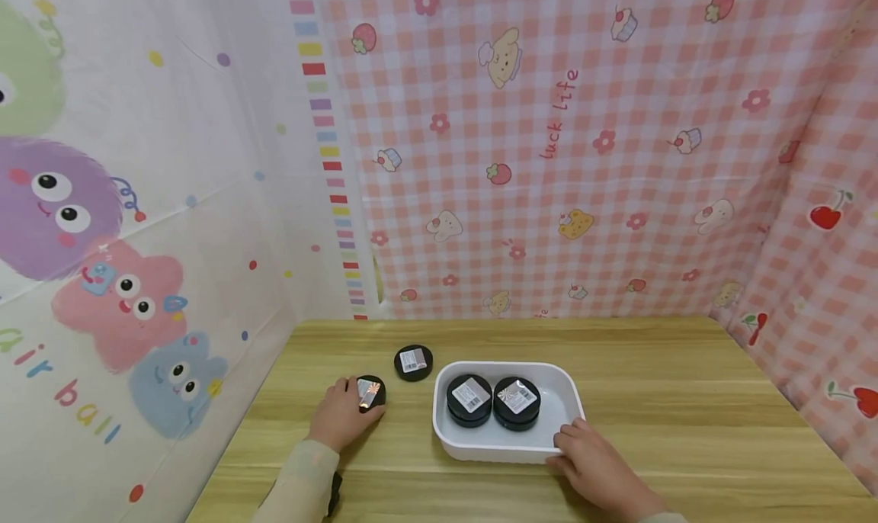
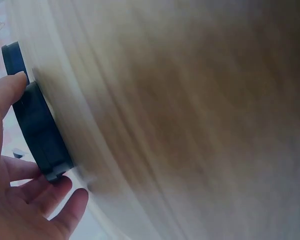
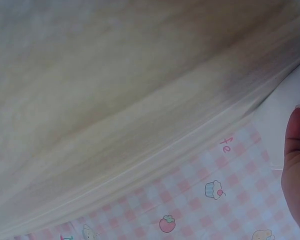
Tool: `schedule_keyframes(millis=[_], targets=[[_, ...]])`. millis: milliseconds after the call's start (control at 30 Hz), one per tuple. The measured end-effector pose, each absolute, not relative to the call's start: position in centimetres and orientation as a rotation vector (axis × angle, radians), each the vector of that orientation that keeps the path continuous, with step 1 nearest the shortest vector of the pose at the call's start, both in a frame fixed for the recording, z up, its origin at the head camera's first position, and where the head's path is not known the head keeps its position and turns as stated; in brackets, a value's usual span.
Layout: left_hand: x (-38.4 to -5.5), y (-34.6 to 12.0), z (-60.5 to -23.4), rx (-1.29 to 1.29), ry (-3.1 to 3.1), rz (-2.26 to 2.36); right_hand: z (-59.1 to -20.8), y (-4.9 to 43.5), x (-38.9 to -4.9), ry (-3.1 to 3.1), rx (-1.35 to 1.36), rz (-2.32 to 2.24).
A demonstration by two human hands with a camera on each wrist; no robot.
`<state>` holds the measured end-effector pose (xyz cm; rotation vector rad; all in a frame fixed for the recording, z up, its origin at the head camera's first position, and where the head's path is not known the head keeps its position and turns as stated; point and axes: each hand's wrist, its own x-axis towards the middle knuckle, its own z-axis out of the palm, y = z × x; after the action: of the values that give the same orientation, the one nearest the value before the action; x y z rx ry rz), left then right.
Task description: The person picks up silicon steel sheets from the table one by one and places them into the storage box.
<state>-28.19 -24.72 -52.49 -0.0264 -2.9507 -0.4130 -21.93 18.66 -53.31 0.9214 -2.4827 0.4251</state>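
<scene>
At the left of the table, my left hand (image 1: 338,415) grips a flat, round black container (image 1: 371,392) with a label on top. The left wrist view shows the thumb on one side of this black container (image 2: 42,132) and fingers at the other. My right hand (image 1: 598,466) holds the near right corner of a white plastic bin (image 1: 494,454), its fingers over the rim. In the right wrist view, the thumb (image 3: 296,132) lies along the bin's white wall (image 3: 270,132). Two labelled black containers, a left one (image 1: 469,399) and a right one (image 1: 517,402), sit side by side inside.
Another labelled black container (image 1: 413,362) lies on the wooden table (image 1: 652,386), between the left hand and the bin, farther back. A pink checked cloth (image 1: 535,203) hangs behind the table, and a white cartoon-printed cloth (image 1: 226,149) hangs at the left.
</scene>
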Motion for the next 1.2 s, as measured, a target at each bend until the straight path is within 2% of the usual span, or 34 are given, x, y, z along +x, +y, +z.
schedule_keyframes(millis=[1200], targets=[[-28.3,-25.14,-52.44,0.082,-3.003,-0.54,-53.13,18.6,-21.77,-2.484,0.915,0.426]])
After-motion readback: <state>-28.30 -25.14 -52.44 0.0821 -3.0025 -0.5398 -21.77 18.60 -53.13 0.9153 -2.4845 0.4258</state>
